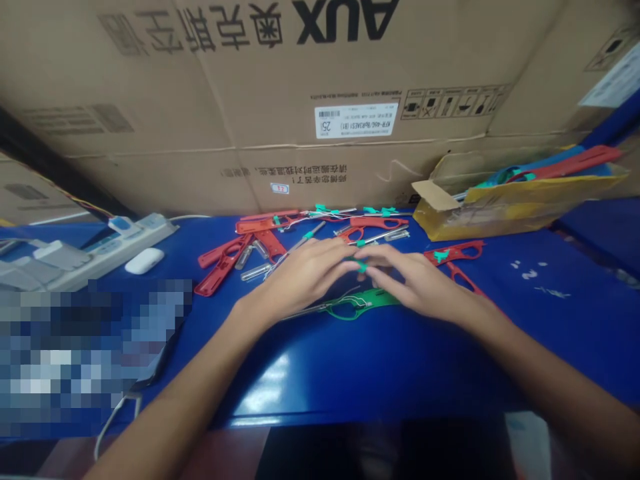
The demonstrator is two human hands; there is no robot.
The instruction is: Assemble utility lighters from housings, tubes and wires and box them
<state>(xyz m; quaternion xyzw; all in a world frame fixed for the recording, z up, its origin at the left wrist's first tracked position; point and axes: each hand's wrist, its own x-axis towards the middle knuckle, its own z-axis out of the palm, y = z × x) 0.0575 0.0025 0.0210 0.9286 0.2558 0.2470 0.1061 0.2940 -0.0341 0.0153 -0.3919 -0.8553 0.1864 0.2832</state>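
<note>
My left hand (313, 270) and my right hand (417, 277) meet over the middle of the table. The fingertips of both are closed around a small teal plastic piece (361, 267), which they partly hide. Just below lies a green lighter shell half (345, 311) with a finger loop, with thin white wires and a metal rod (307, 310) across it. My right hand partly covers its right end. Close to my right hand rests a red shell half (463, 252) with a teal piece on it. Beyond my left hand are more red shell halves (225, 267) and clear tubes (256, 271).
A yellow-taped open carton (480, 210) holding red and blue parts stands at the back right. On the left are a power strip (100, 250), a white mouse-like object (144, 261) and a pixelated item (90, 353). A large cardboard sheet (200, 100) forms the back wall.
</note>
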